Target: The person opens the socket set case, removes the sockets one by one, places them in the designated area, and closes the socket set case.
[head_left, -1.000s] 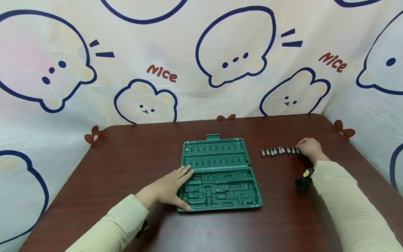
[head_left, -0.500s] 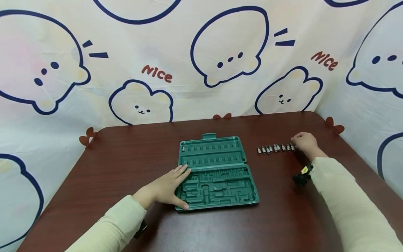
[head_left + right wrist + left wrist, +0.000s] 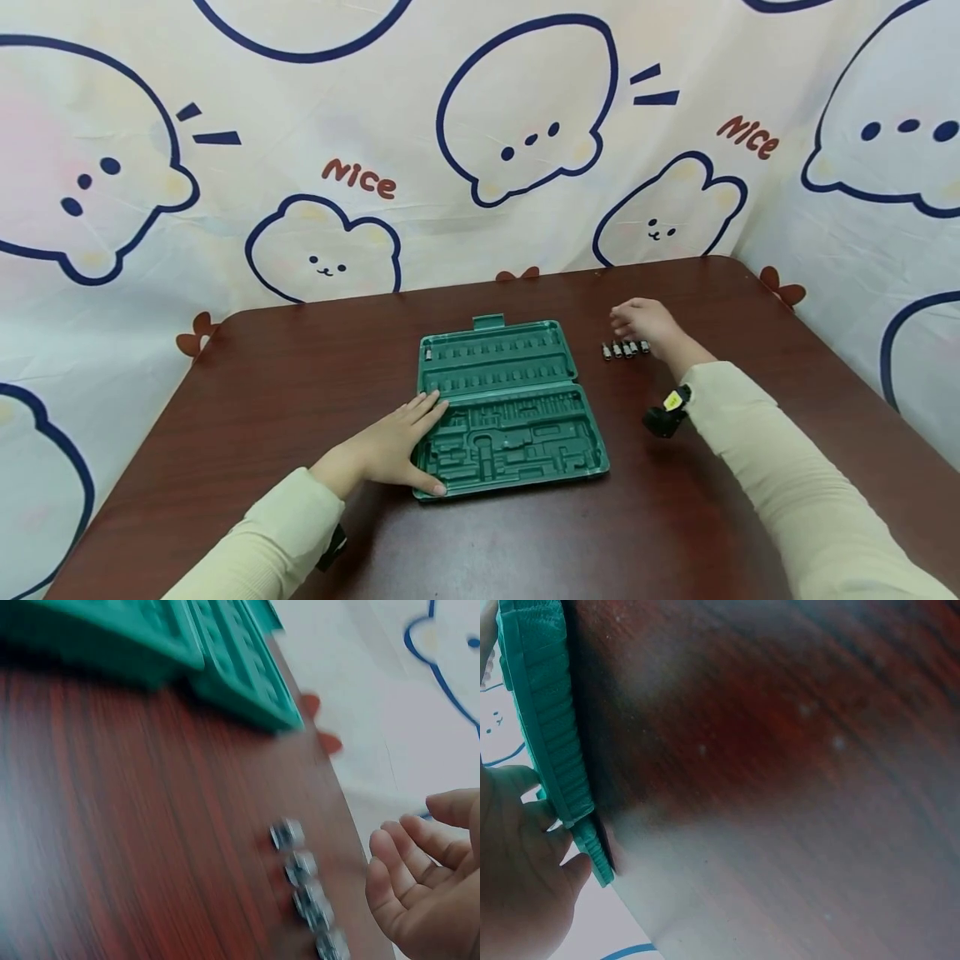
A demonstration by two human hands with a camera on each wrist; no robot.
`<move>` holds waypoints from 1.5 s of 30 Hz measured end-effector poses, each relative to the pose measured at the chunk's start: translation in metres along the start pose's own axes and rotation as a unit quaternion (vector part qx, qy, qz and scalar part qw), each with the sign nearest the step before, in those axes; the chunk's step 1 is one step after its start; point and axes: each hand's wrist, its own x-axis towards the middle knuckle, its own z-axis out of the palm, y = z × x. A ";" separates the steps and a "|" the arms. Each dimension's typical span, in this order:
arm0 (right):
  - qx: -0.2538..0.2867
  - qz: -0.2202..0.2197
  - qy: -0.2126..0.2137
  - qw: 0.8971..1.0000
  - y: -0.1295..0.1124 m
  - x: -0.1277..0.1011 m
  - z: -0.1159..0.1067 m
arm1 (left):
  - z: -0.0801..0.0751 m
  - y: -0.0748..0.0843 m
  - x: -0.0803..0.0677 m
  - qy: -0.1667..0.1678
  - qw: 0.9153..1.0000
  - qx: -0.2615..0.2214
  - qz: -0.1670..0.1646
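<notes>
A green moulded tool case (image 3: 517, 483) lies unfolded on the table, with a single small metal socket (image 3: 428, 354) in the upper-left slot of its far half. My left hand (image 3: 390, 446) rests on the case's left edge, fingers spread and thumb at the near corner; the left wrist view shows the hand (image 3: 525, 870) against the green side. My right hand (image 3: 648, 323) hovers over a row of small metal sockets (image 3: 618, 350), hiding part of it. In the right wrist view its fingers (image 3: 382, 881) are bent, thumb close to them; whether they hold anything is hidden.
The dark brown wooden table (image 3: 300, 375) extends around the case. Behind it hangs a pale cloth (image 3: 450, 233) with cartoon prints. A black wrist camera (image 3: 663, 419) hangs under the right wrist, low over the table.
My right hand has left the right end of the socket row and moved left above it, toward the case. My left hand stays on the case. The head view has shifted slightly.
</notes>
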 end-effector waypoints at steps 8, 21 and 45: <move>0.035 -0.013 -0.069 0.997 -0.027 0.006 0.060 | 0.000 -0.005 -0.001 0.002 1.000 0.000 -0.002; 0.034 -0.022 -0.116 0.992 -0.048 0.016 0.133 | 0.001 -0.004 0.004 -0.008 1.000 -0.015 -0.014; -0.113 -0.100 -0.167 0.974 -0.079 0.041 0.227 | 0.001 -0.005 -0.002 -0.020 0.999 -0.031 -0.026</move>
